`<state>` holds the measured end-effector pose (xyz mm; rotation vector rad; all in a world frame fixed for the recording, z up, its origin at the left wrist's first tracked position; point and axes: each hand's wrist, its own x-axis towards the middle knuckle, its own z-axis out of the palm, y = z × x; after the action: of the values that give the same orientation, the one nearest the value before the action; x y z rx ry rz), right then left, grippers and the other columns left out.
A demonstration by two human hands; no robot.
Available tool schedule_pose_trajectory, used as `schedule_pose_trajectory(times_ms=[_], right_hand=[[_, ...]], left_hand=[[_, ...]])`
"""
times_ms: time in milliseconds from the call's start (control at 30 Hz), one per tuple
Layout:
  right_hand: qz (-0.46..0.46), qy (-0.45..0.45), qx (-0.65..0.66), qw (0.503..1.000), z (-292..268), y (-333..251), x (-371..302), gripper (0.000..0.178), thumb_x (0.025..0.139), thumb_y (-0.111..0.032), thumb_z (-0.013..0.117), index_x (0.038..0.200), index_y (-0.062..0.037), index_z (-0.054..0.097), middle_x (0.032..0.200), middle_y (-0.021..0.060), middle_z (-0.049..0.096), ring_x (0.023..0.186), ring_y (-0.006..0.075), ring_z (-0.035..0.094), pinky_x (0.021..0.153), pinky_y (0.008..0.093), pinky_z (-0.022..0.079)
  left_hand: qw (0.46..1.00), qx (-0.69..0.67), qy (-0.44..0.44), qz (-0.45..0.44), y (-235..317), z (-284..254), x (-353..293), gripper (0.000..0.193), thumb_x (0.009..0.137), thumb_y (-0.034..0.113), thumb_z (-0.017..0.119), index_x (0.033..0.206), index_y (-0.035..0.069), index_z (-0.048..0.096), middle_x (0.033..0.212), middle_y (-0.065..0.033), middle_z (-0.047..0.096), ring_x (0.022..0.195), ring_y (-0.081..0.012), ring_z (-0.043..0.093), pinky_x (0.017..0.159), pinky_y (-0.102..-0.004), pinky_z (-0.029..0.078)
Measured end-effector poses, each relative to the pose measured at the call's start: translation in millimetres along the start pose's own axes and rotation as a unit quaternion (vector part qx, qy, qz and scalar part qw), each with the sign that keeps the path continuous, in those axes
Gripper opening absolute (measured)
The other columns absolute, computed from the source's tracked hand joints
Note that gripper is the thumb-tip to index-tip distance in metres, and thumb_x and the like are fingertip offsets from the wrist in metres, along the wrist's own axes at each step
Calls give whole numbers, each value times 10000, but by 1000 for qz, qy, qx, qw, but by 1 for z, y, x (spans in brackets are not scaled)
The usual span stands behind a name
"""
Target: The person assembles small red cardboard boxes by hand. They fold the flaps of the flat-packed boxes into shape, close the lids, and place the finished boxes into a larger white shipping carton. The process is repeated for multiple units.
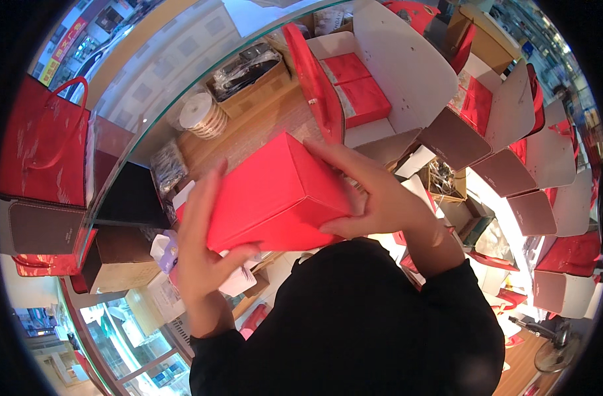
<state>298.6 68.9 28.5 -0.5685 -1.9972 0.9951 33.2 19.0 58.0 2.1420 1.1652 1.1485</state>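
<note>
A plain red box (258, 188) is held between my two hands, tilted, with a corner edge facing up. My left hand (206, 244) presses on its left side, fingers along the side and thumb toward the near edge. On the right end my right hand (374, 195) grips it, fingers over the far edge and thumb on the near face. Beyond the box, an open white-lined gift box (400, 63) with a red lid holds two red packs (357, 89).
A stack of white spools (202, 115) and a cardboard box of wrapped items (249, 82) stand on the wooden counter by a glass edge (183, 92). More open gift boxes (512, 125) line the right. A red gift bag (47, 142) stands left; a fan (555, 346) is lower right.
</note>
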Motion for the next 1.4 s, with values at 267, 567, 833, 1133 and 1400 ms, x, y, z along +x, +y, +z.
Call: schedule_pose_trajectory(times_ms=[267, 567, 833, 1133, 1400], right_hand=[[-64, 402, 68, 911, -125, -61, 1, 496, 797, -111, 626, 1251, -18, 449, 1159, 94, 573, 1032, 219, 585, 851, 371, 493], [-99, 468, 201, 855, -143, 48, 24, 503, 821, -114, 588, 1290, -19, 433, 1271, 91, 507, 1188, 236, 485, 1019, 382, 370], [-135, 255, 423, 859, -106, 33, -52, 520, 841, -164, 618, 1316, -84, 421, 1333, 102, 465, 1244, 259, 435, 1020, 435, 369], [-35, 389, 363, 846, -132, 34, -67, 568, 818, -108, 536, 1366, -73, 389, 1361, 170, 432, 1287, 342, 390, 1062, 475, 318], [-104, 325, -409, 846, -115, -65, -80, 813, 662, -207, 742, 1375, -63, 376, 1378, 203, 414, 1297, 384, 376, 1080, 502, 261]], left_hand=[[995, 16, 90, 50, 2, 26, 14, 619, 770, 258, 671, 1301, 7, 475, 1366, -210, 429, 1261, -365, 421, 1045, -471, 315], [984, 55, -34, 166, 6, 84, 93, 443, 735, 50, 681, 1163, 12, 570, 1242, -197, 518, 1161, -338, 505, 998, -479, 371], [911, -399, -55, -93, 4, 106, 89, 786, 728, 89, 741, 1386, 23, 315, 1378, -185, 387, 1244, -295, 430, 974, -400, 401], [967, -19, 56, 249, 16, 137, 80, 739, 576, 153, 849, 1193, 1, 473, 1236, -224, 505, 1131, -404, 499, 936, -461, 417], [946, 173, 53, 270, 16, 132, 109, 726, 587, 316, 843, 1166, 22, 517, 1137, -171, 582, 1048, -332, 555, 882, -436, 428]])
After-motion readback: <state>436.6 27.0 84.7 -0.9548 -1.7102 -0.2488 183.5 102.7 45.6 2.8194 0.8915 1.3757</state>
